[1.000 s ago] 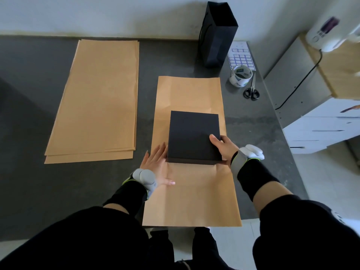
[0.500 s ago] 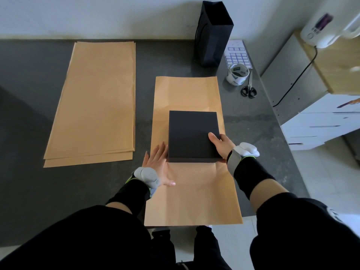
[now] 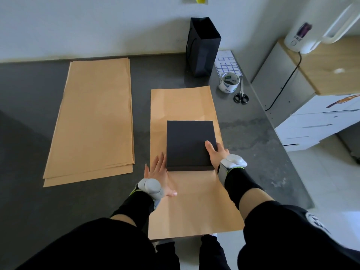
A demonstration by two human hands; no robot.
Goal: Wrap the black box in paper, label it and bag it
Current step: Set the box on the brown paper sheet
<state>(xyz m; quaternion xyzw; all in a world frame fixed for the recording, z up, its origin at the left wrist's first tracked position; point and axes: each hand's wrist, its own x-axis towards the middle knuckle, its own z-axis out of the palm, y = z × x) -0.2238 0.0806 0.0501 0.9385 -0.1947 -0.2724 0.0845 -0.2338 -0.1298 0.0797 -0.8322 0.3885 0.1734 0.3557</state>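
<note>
Now, from the head camera, the black box [image 3: 187, 141] lies flat on a brown paper sheet [image 3: 181, 102], a little toward the sheet's right edge and straight ahead of both hands. The sheet's long axis runs away from the person, so loose paper reaches out beyond the box's far side and back past its near side to the table [image 3: 29, 133] edge. The right hand [image 3: 216, 152] grips the box at its near right corner, thumb on the lid, fingers down the side. The left hand [image 3: 155, 172] lies flat with straight fingers on the paper, just beside the box's near left corner. The right hand is thus the one on the box. Wrapping looks barely begun; the near flap probably folds up first. The black bag [image 3: 203, 53], label sheet [image 3: 228, 65], tape roll [image 3: 228, 82] and scissors [image 3: 241, 97] wait beyond, to the right.
</note>
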